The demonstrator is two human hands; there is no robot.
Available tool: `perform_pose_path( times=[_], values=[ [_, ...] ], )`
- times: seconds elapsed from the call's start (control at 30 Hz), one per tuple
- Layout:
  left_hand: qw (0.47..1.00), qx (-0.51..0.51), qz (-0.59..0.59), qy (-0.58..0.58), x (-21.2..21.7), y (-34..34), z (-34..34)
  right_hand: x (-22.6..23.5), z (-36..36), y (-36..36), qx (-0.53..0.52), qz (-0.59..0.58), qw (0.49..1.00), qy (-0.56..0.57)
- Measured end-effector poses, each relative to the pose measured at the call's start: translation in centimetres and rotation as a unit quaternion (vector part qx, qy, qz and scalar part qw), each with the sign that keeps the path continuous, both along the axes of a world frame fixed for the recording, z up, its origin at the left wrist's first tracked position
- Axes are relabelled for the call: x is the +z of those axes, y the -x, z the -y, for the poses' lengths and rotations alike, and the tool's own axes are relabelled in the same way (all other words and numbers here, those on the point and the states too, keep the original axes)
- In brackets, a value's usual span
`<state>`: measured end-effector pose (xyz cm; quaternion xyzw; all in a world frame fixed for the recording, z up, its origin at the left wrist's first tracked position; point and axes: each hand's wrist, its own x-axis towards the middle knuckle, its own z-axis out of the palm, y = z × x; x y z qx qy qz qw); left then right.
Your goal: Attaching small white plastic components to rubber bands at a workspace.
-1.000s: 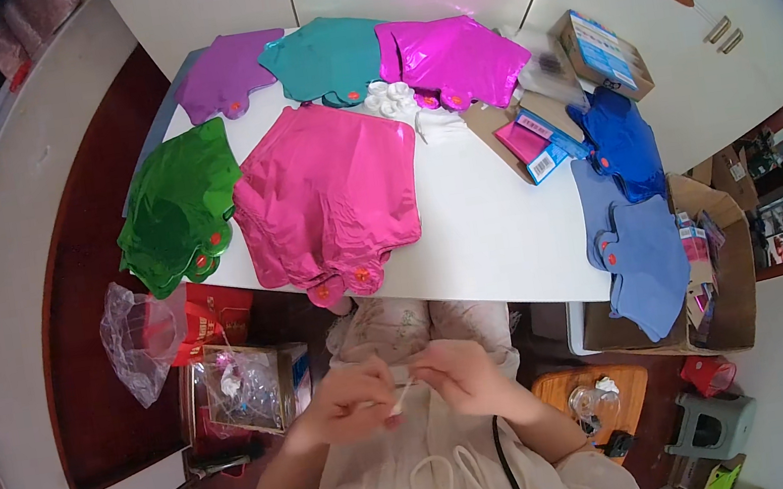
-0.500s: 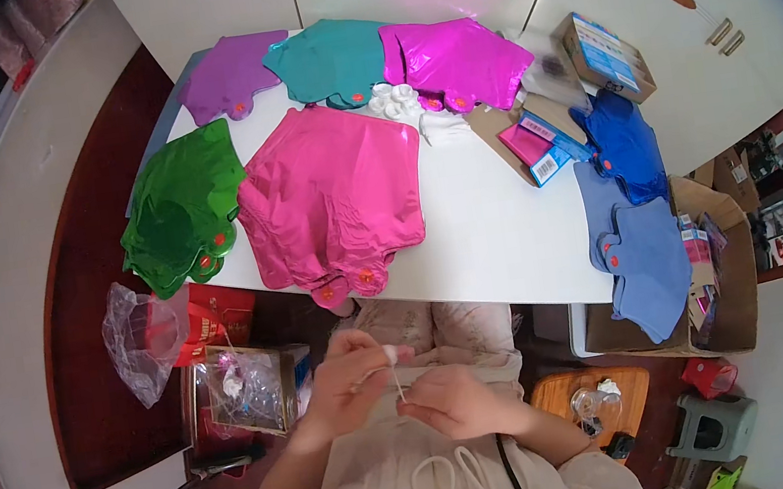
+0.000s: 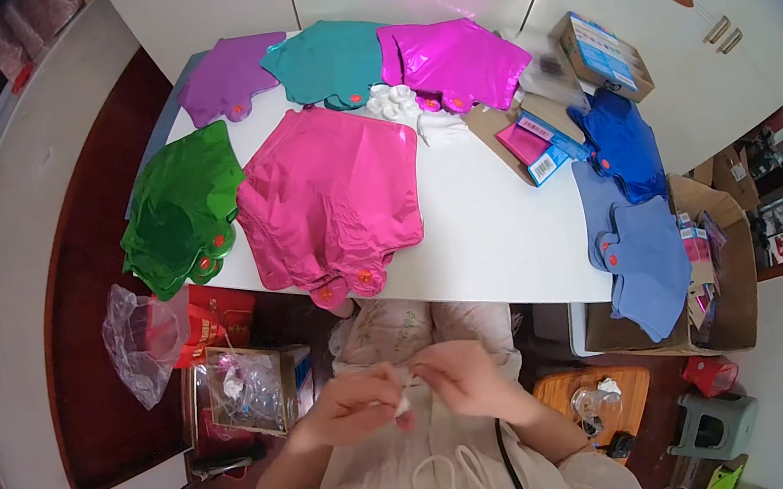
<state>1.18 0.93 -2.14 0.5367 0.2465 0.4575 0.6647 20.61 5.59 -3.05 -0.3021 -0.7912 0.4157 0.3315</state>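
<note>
Box (image 3: 250, 392) on the floor at the person's left held clear wrapped bits; cardboard carton (image 3: 717, 279) at the table's right end was draped with blue balloons (image 3: 649, 258). Pink balloons (image 3: 330, 198) lay flat on the white table (image 3: 490, 231) — well apart from the hands. Left hand (image 3: 355, 412) and right hand (image 3: 461, 380) both pinched a small white piece (image 3: 401, 405) over the lap — tiny, shape unclear.
</note>
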Motion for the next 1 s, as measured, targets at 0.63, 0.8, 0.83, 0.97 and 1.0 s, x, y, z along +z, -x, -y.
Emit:
perform_pose_path(
  times=[0.63, 0.8, 0.83, 0.97, 1.0],
  values=[
    [0.98, 0.052, -0.126, -0.142, 0.5, -0.5, -0.8, 0.5, 0.1, -0.8, 0.026, -0.031, 0.998, 0.043],
    [0.897, 0.207, -0.332, -0.204, 1.4, -1.8, -1.2, 1.0, 1.1, -0.6, 0.094, -0.066, 0.993, 0.035],
    [0.91, 0.181, -0.306, -0.212, 1.1, -1.6, -1.0, 1.2, 0.8, -0.8, 0.059, -0.062, 0.995, 0.042],
    [0.974, 0.105, -0.139, -0.142, -0.1, -1.0, -0.3, 0.4, 0.4, -0.2, 0.001, -0.019, 0.998, 0.054],
    [0.987, 0.094, -0.082, -0.097, 0.1, -1.0, -0.4, 0.2, 0.5, 0.2, 0.01, 0.0, 0.999, 0.054]
  ],
)
